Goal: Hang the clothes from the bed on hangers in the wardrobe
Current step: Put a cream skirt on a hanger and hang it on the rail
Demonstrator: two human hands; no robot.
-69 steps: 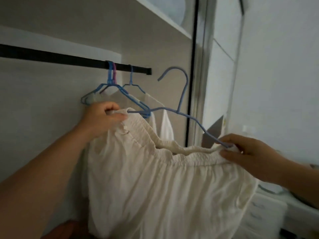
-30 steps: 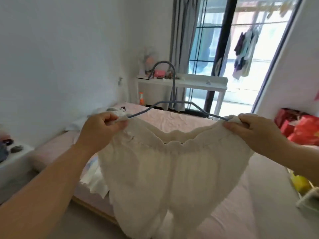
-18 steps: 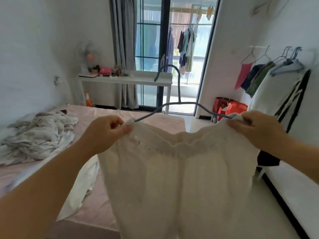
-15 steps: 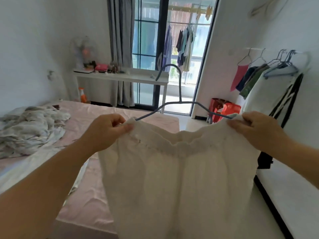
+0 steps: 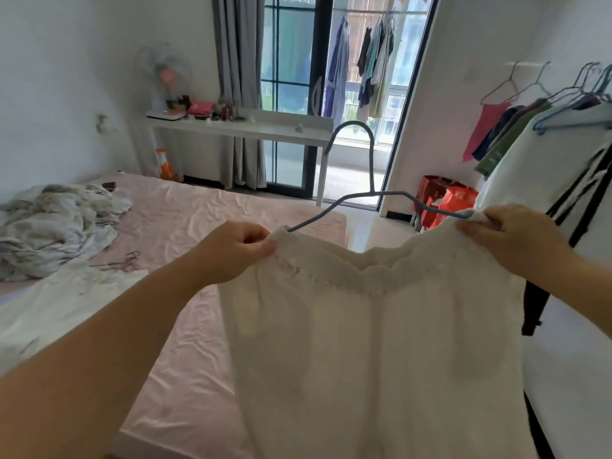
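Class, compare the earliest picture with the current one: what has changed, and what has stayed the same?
The view turned from the wardrobe rail to the bed and balcony door. The white garment on the blue hanger came along, unhung. Unchanged: left hand and right hand pinch the waistband ends.

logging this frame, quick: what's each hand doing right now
Left hand: pinching the left waistband corner of the white garment on the blue hanger.
Right hand: gripping its right corner.

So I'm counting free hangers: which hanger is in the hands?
The blue wire hanger inside the cream garment; the others hang on the wall rail.
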